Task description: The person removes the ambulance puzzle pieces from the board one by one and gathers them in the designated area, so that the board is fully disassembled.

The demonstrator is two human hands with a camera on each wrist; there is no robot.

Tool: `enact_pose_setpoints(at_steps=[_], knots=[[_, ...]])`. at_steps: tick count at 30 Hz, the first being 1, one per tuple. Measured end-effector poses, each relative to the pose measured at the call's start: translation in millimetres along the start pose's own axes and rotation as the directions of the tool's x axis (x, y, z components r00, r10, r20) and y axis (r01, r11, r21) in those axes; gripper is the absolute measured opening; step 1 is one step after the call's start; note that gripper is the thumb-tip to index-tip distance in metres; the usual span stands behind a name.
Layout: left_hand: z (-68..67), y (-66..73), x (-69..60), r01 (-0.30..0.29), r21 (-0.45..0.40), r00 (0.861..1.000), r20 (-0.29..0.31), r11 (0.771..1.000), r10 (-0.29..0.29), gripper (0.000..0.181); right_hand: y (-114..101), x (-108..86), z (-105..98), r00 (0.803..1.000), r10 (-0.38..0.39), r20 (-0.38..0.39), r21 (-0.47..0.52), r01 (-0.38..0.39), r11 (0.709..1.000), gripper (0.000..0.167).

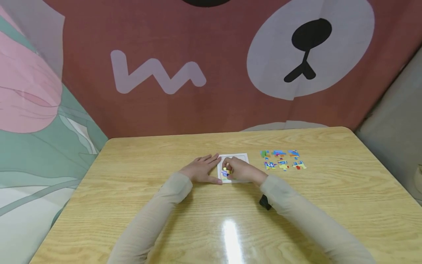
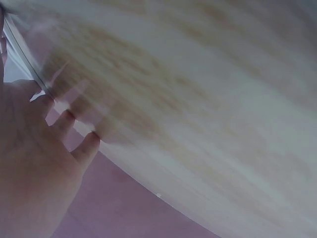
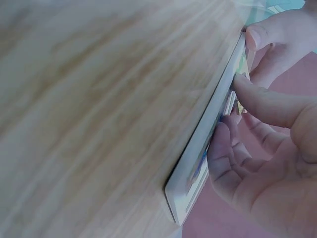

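A white-rimmed puzzle tray [image 1: 243, 156] lies flat on the table. My left hand [image 1: 202, 169] rests at its left edge, fingers spread and thumb along the near-left corner; the left wrist view shows the same hand [image 2: 39, 153] with extended fingers. Over the tray, my right hand [image 1: 243, 170] has curled fingers and pinches a colourful jigsaw piece [image 1: 225, 173] low at the left side. In the right wrist view, thumb and fingers [image 3: 223, 153] meet close above the tray rim [image 3: 173, 198]; they partly hide the piece and the tray's inside.
Several loose jigsaw pieces [image 1: 282, 165] lie in two rows on the wooden table [image 1: 148, 157], right of the tray. A small black object [image 1: 265, 202] shows beneath my right wrist. Behind the table's far edge hangs a reddish-brown printed curtain [image 1: 158, 113].
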State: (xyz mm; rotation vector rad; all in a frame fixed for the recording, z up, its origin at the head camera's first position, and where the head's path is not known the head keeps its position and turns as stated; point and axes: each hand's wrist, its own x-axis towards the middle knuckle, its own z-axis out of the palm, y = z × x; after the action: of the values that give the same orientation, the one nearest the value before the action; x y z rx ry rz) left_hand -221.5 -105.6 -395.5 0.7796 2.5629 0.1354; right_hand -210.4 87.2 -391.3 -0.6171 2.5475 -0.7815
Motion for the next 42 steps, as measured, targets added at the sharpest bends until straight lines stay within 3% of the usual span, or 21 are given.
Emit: enact_pose_setpoints(at_steps=[14, 19, 26, 42], knots=[[0.2, 0.0, 0.8, 0.000, 0.017, 1.000, -0.001, 1.000, 0.000, 0.092, 1, -0.9, -2, 0.998, -0.008, -0.057, 0.065, 0.012, 0.998, 0.019], [0.5, -0.4, 1.8, 0.001, 0.020, 1.000, -0.007, 1.000, -0.001, 0.092, 4, -2.1, -3, 0.997, -0.018, -0.079, 0.180, 0.032, 0.983, 0.016], [2.5, -1.9, 4.2, -0.003, 0.040, 1.000, -0.007, 0.999, 0.003, 0.093, 7, -6.6, -10, 0.998, -0.010, -0.058, 0.323, 0.029, 0.946, 0.026], [2.9, -2.0, 6.4, 0.013, 0.036, 1.000, 0.005, 0.999, -0.013, 0.093, 17, -36.6, -40, 0.995, -0.036, -0.096, 0.322, 0.065, 0.944, 0.030]])
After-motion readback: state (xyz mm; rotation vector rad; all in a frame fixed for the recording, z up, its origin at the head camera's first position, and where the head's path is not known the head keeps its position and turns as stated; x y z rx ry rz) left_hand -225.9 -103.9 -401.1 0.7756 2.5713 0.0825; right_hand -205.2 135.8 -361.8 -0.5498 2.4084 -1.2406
